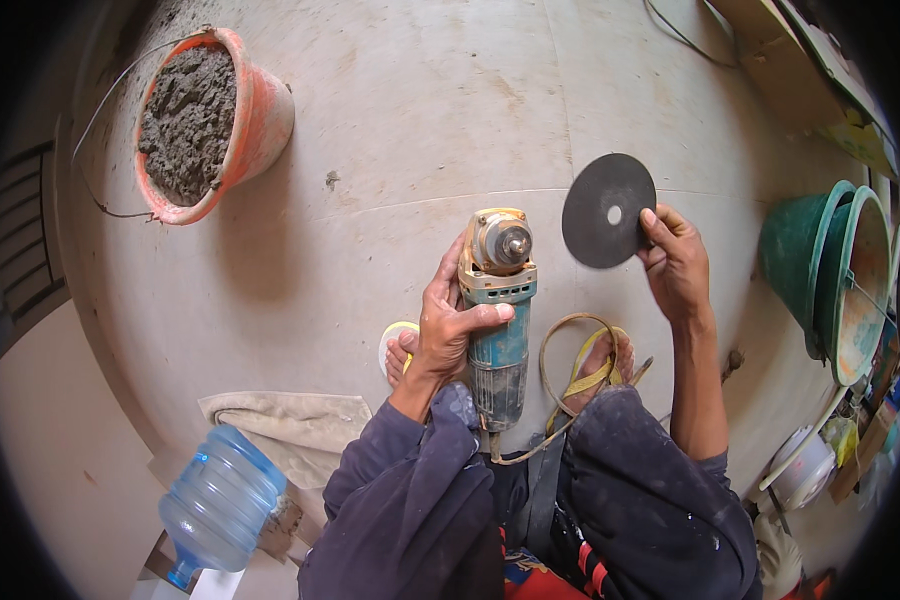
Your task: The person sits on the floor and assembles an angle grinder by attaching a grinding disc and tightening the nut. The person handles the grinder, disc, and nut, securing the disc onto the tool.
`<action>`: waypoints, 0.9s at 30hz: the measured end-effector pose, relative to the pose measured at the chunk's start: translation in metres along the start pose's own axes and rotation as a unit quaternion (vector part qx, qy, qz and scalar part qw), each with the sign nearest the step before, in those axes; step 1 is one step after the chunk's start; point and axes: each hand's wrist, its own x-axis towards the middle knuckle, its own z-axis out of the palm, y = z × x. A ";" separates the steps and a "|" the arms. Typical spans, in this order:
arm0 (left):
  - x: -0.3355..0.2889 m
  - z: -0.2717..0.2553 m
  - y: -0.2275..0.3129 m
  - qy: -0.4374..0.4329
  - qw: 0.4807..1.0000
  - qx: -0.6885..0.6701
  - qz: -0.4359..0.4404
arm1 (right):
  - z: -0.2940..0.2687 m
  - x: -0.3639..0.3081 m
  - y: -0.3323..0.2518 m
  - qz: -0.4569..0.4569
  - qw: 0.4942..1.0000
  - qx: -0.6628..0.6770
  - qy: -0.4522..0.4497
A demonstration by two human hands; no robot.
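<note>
My left hand (452, 325) is wrapped round the body of a blue-green angle grinder (498, 345), thumb across its front. The grinder's head points away from me, with its bare spindle facing up and no disc on it. A tan power cord (545, 375) leaves the lower end and loops to the right over my foot. Off to the right, my right hand (676, 255) pinches the edge of a thin black cutting disc (608, 212) between thumb and fingers. The disc's flat face and small centre hole show, and it is held apart from the grinder.
At the far left stands an orange bucket (265, 122) heaped with wet grey mortar. A tan cloth (300, 412) and a blue water jug (220, 500) lie at the near left. Green nested buckets (800, 250) are on the right, near a white pail (803, 470) and clutter.
</note>
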 end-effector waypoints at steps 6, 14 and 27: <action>-0.001 -0.003 0.001 0.006 1.000 -0.015 -0.002 | -0.045 0.027 0.028 0.018 0.940 -0.330 0.081; -0.002 -0.003 0.000 0.012 1.000 -0.014 -0.004 | -0.041 0.029 0.040 -0.145 0.821 -0.524 0.175; -0.001 0.003 0.001 0.000 1.000 0.005 -0.009 | 0.082 -0.036 0.002 -0.311 0.853 -0.417 -0.045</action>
